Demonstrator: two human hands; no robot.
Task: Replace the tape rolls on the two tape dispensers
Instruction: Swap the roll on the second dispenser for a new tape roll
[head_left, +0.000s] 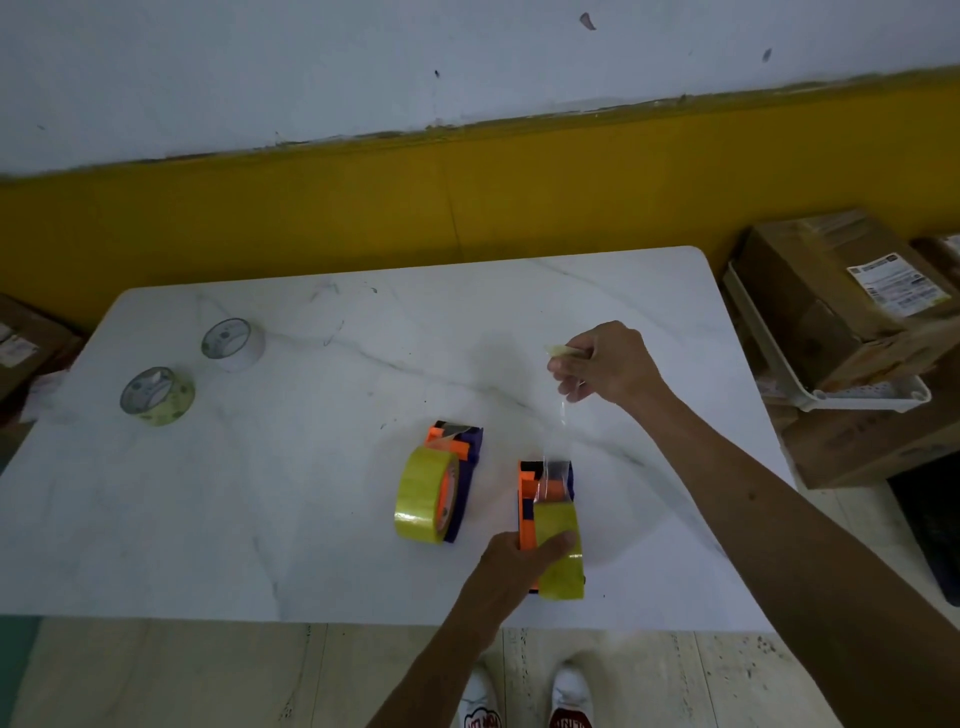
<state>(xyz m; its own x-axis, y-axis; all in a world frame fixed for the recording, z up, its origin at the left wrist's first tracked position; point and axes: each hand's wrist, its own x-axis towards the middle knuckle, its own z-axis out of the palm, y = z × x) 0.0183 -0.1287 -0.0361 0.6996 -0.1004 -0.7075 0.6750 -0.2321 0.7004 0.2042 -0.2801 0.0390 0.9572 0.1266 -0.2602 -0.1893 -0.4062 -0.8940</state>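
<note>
At the near edge of the white marble-pattern table (311, 467), the left hand (511, 564) is closed around the side of the yellow-green tape roll (560, 551) that sits in the nearer orange and purple plastic tape dispenser (530, 493), with the thumb lying over the top of the roll. From this roll a clear strip of tape (558, 431) goes up through the front of the dispenser to the right hand (605, 364), which is raised above the table and pinches the crumpled end of the strip between thumb and fingers. Just beside, to the left, the second orange and purple tape dispenser (462, 452) stands on the table with its own full yellow-green roll (423, 493). Well apart, near the far left corner, two nearly used-up tape rolls lie flat: a pale yellow one (158, 396) and a whitish one (234, 344). Beyond the right edge of the table are brown cardboard boxes (831, 291) and a white plastic tray (857, 395).
</note>
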